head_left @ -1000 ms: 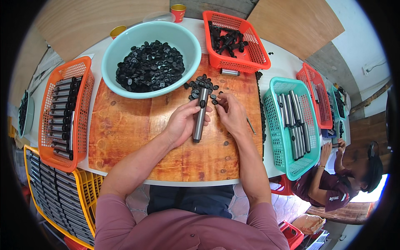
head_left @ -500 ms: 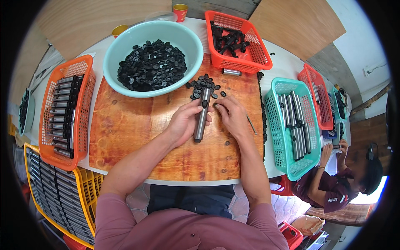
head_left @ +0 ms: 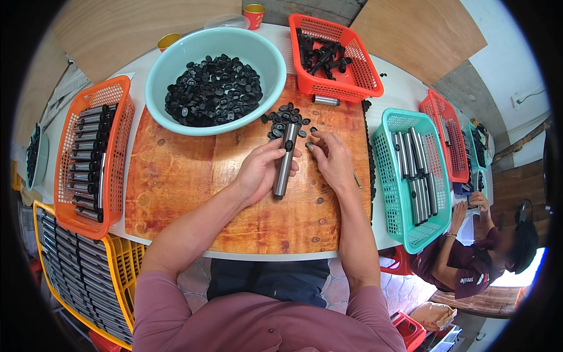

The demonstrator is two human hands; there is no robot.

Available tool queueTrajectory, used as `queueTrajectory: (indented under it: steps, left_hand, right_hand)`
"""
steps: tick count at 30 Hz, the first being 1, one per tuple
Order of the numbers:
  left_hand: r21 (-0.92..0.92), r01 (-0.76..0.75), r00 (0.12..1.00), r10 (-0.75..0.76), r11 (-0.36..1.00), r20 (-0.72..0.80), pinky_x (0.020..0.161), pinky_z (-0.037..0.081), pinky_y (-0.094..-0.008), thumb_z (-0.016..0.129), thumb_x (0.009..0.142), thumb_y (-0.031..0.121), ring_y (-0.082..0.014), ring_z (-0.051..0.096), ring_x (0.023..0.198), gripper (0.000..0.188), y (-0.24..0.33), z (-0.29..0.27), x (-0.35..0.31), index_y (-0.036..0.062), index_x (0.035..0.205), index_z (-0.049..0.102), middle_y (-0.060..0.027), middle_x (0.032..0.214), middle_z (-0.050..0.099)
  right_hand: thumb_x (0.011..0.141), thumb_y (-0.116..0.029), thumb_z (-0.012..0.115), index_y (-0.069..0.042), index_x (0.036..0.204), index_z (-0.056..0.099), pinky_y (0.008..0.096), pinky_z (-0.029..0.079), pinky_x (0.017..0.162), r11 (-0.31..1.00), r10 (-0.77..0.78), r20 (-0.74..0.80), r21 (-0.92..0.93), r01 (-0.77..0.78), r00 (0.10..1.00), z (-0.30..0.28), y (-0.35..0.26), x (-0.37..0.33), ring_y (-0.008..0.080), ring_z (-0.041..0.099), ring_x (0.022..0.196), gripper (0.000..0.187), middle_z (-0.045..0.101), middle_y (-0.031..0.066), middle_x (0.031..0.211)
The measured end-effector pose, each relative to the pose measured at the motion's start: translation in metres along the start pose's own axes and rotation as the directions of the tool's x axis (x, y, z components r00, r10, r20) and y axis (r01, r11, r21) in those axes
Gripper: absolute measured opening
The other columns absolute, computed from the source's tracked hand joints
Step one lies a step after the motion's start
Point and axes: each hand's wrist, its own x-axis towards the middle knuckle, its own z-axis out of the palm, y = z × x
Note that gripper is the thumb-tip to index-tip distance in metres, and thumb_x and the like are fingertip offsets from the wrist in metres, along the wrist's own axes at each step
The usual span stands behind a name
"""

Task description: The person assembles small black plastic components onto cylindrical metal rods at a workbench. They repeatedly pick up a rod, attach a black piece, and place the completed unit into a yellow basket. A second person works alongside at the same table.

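My left hand is wrapped round a shiny metal tube, tilted over the wooden board. A black oval piece sits in the tube's side, near the upper end. My right hand is just right of the tube, thumb and index finger bent. At the thumb tip is a small black oval plug, which the hand appears to hold; the far fingers are partly hidden. Beside the index fingertip lies another black plug. Loose black plugs form a small pile beyond the tube. A thin rod shows partly behind my right hand.
A light-blue basin of black plugs stands at the far left of the wooden board. Tubes fill an orange basket and a green basket. A red basket holds black parts. A co-worker sits at right.
My right hand has shifted slightly right and away from the tube, its thumb and index finger spreading. It now covers more of the thin rod. My left hand and the tube stay nearly still.
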Motion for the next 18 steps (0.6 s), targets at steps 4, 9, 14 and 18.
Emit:
queueTrajectory:
  steps: [4, 9, 14, 18]
  left_hand:
    - [0.034, -0.003, 1.000, 0.003, 0.999, -0.007, 0.086, 0.054, -0.0355, 0.048, 0.102, 0.011, -0.0217, 0.065, 0.095, 0.035, -0.001, -0.001, 0.000, -0.0002, 0.135, 0.052, -0.0147, 0.114, 0.064]
    - [0.031, 0.003, 1.000, -0.003, 1.000, -0.014, 0.086, 0.054, -0.0355, 0.048, 0.102, 0.011, -0.0218, 0.065, 0.095, 0.034, -0.002, 0.000, 0.000, -0.0004, 0.134, 0.052, -0.0149, 0.113, 0.064]
    - [0.023, 0.004, 1.000, -0.003, 1.000, -0.012, 0.086, 0.055, -0.0358, 0.048, 0.102, 0.011, -0.0221, 0.065, 0.095, 0.034, -0.002, 0.000, 0.000, -0.0008, 0.133, 0.052, -0.0153, 0.113, 0.065]
    - [0.006, 0.012, 1.000, -0.012, 1.000, -0.003, 0.088, 0.055, -0.0361, 0.047, 0.102, 0.009, -0.0227, 0.065, 0.095, 0.036, -0.002, -0.002, 0.000, -0.0028, 0.136, 0.050, -0.0162, 0.115, 0.064]
  right_hand:
    - [0.088, -0.001, 0.072, -0.001, 0.111, 0.073, 0.0409, 0.054, 0.079, 1.000, 0.005, 0.078, -0.029, -0.003, 0.997, -0.004, -0.002, 0.001, 0.0339, 0.069, 0.087, 0.023, 0.067, 0.0174, 0.096]
    - [0.088, 0.000, 0.071, 0.000, 0.115, 0.071, 0.0408, 0.054, 0.082, 0.982, -0.122, 0.116, -0.130, 0.137, 0.986, -0.006, 0.010, 0.002, 0.0337, 0.069, 0.091, 0.027, 0.068, 0.0174, 0.097]
    - [0.086, -0.005, 0.075, 0.000, 0.109, 0.072, 0.0395, 0.054, 0.077, 0.998, 0.018, -0.005, -0.062, -0.018, 1.000, -0.004, 0.006, 0.000, 0.0303, 0.069, 0.086, 0.024, 0.068, 0.0167, 0.095]
    - [0.083, -0.008, 0.080, 0.002, 0.104, 0.071, 0.0379, 0.055, 0.074, 0.976, 0.046, 0.016, -0.214, -0.041, 0.999, -0.008, -0.006, -0.002, 0.0271, 0.069, 0.082, 0.024, 0.067, 0.0157, 0.092]
